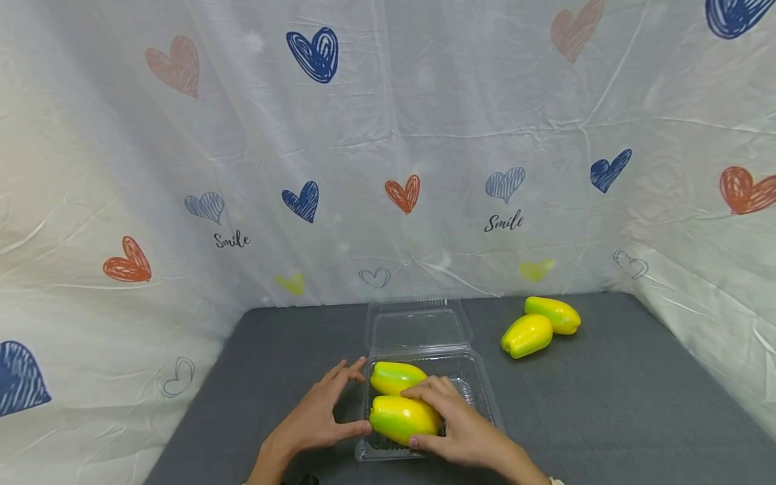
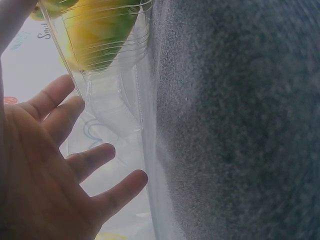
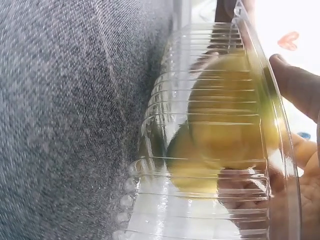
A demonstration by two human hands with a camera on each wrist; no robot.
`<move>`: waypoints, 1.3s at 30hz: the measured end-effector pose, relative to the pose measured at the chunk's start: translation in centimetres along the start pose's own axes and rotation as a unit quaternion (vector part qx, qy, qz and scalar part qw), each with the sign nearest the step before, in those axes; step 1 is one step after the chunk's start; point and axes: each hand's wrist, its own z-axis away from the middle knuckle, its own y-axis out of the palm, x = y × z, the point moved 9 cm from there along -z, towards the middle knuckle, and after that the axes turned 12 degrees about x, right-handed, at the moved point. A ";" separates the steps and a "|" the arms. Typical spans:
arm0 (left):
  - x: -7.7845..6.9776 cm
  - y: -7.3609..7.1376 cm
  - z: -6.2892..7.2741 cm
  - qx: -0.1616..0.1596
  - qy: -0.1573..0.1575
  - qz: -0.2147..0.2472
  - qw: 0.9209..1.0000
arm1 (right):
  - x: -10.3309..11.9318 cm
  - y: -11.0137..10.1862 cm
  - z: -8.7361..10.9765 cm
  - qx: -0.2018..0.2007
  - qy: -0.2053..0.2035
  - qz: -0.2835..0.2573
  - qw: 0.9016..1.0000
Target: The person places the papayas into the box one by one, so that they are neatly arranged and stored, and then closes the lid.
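While its right end is held between the thumb and fingers of the right hand (image 1: 463,426), the near fruit (image 1: 399,419), yellow and green, is placed within the clear box (image 1: 483,387); whether its weight is borne by the box floor cannot be told. The left hand (image 1: 321,407) is spread wide around nothing, its thumb brought close to the fruit's left end and its fingers to the box's left side. Just behind, the back fruit (image 1: 391,377) is seen in the same box, its right end partly covered by the right hand. The lid (image 1: 418,327) is laid back toward the curtain (image 1: 436,87), which is printed with hearts. On the grey table (image 1: 582,411), to the right, two more fruits (image 1: 527,335) are set touching.
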 end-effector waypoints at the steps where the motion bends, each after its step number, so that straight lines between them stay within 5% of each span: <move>1: 0.0 0.0 0.0 0.000 0.000 0.001 1.000 | 0.0 0.0 0.0 -0.001 0.000 0.001 1.000; 39: 0.2 -0.1 0.4 0.001 0.004 0.026 1.000 | -0.1 1.0 -0.1 0.031 -0.007 -0.022 0.999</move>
